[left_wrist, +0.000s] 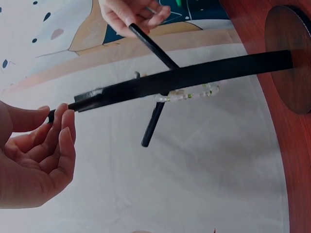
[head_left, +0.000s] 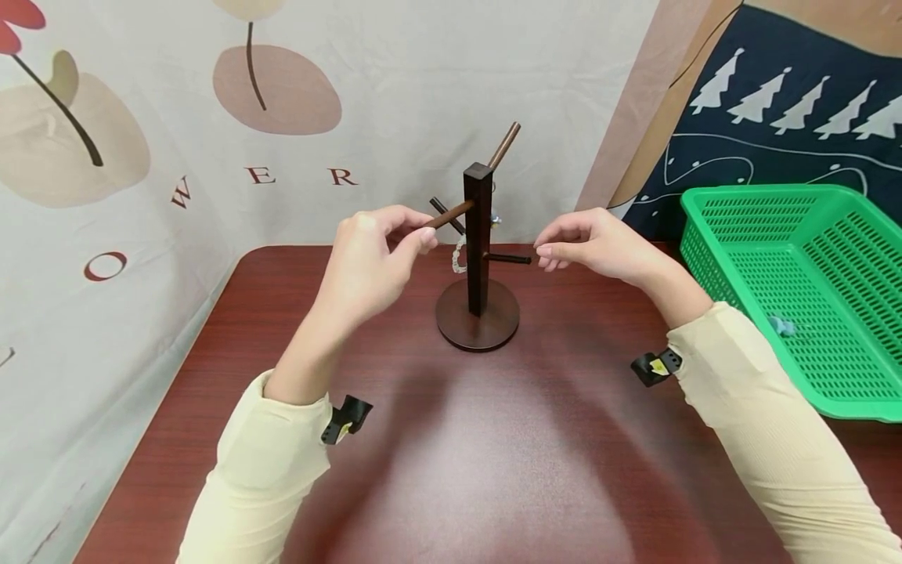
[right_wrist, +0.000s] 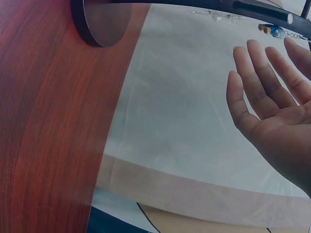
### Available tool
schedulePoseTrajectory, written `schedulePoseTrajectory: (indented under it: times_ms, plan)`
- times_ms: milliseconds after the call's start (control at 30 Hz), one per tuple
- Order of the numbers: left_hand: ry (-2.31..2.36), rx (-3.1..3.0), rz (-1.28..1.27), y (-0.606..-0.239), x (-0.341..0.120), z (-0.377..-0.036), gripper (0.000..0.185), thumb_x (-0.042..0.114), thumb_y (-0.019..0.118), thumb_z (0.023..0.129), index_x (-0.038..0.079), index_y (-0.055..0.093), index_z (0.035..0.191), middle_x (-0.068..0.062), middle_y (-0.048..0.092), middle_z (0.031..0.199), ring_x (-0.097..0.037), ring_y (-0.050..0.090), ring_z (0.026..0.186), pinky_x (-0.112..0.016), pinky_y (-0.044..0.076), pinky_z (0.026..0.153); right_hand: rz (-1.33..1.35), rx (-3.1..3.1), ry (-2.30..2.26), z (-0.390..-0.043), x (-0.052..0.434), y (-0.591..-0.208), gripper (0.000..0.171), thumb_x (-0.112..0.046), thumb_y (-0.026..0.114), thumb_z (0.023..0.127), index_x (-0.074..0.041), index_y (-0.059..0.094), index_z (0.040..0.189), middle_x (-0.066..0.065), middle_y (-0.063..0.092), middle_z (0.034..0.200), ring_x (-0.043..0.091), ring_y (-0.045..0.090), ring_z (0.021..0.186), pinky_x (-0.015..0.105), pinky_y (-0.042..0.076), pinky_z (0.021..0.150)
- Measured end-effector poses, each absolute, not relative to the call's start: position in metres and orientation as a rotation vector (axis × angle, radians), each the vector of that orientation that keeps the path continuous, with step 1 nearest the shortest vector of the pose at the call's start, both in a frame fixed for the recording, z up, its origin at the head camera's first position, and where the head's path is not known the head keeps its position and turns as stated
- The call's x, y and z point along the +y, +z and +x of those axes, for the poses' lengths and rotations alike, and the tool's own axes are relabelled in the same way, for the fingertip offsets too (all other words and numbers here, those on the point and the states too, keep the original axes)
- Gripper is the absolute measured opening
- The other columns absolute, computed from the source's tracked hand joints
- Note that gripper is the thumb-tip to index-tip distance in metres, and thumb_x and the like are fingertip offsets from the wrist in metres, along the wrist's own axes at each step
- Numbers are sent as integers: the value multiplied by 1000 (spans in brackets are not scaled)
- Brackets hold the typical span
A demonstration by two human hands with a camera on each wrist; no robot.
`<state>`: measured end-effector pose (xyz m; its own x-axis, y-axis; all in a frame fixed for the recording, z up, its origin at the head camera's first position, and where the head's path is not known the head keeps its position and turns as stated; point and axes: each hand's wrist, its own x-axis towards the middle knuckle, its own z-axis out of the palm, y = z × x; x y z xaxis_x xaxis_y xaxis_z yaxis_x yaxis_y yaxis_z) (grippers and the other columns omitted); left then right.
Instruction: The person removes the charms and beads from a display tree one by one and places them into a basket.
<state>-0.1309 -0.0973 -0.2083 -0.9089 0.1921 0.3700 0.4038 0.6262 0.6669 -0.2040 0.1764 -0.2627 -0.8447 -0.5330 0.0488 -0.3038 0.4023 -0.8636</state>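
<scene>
A dark wooden rack [head_left: 479,235] with a square post, a round base and several slanted pegs stands upright at the back of the table. My left hand [head_left: 373,254] pinches the end of its front-left peg [head_left: 451,214] between thumb and fingers, as the left wrist view also shows. Beside the tip of the lower right peg [head_left: 510,258] is my right hand [head_left: 592,244], its fingers loosely bent and holding nothing. A clear bead bracelet [head_left: 459,257] with green beads [left_wrist: 194,94] hangs behind the post. A blue and orange charm on a chain [right_wrist: 273,30] hangs there too.
To the right, a green plastic basket [head_left: 729,301] holds a small blue item [head_left: 782,326]. A printed cloth [head_left: 395,94] hangs right behind the reddish-brown table [head_left: 493,439].
</scene>
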Motion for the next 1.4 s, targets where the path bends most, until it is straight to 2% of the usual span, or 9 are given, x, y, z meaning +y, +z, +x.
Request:
schedulePoseTrajectory:
  times_ms: [167,433,633,833,967,1133,1400]
  plan:
    - [-1183,-2649,-468,-205,-103,-137,18,4,54,89,2,68,100,-8,68,81,-16,61,73,-28,40,61,-749,2439,-1417,-203,180,-263,17,-9,61,87,4,64,98,16,65,84,31,61,78,30,51,69]
    - [-1211,-2699,-450,-200,-110,-146,19,4,53,90,4,68,101,-9,69,85,-15,62,79,-28,41,67,-749,2451,-1418,-205,184,-265,18,-7,61,87,3,62,103,16,65,83,23,62,74,29,51,68]
    - [-1184,-2726,-465,-198,-114,-153,19,5,51,91,4,68,101,-9,68,86,-17,61,82,-28,37,65,-746,2463,-1407,-204,186,-264,19,-7,61,87,3,62,103,15,65,82,21,62,74,29,51,68]
    - [-1247,-2745,-453,-198,-119,-163,18,7,52,92,5,67,103,-7,68,88,-17,57,80,-25,36,62,-725,2464,-1408,-204,186,-262,19,-8,61,88,3,62,104,18,65,85,21,62,74,29,51,69]
    - [-1297,-2767,-453,-198,-121,-170,19,7,52,93,5,66,104,-5,67,88,-18,53,77,-26,39,67,-715,2464,-1420,-204,187,-261,20,-8,61,87,3,62,104,19,65,85,21,63,75,29,51,69]
    - [-1359,-2759,-455,-198,-122,-174,18,7,52,92,4,67,103,-4,66,86,-16,55,77,-24,41,68,-725,2465,-1428,-203,185,-259,21,-9,61,88,3,61,105,14,65,83,21,63,75,29,51,70]
    - [-1377,-2738,-445,-200,-123,-175,18,7,54,91,3,67,103,-3,66,83,-14,56,74,-23,43,66,-747,2442,-1455,-204,175,-256,25,-10,61,88,3,59,109,19,65,86,24,63,76,30,51,69]
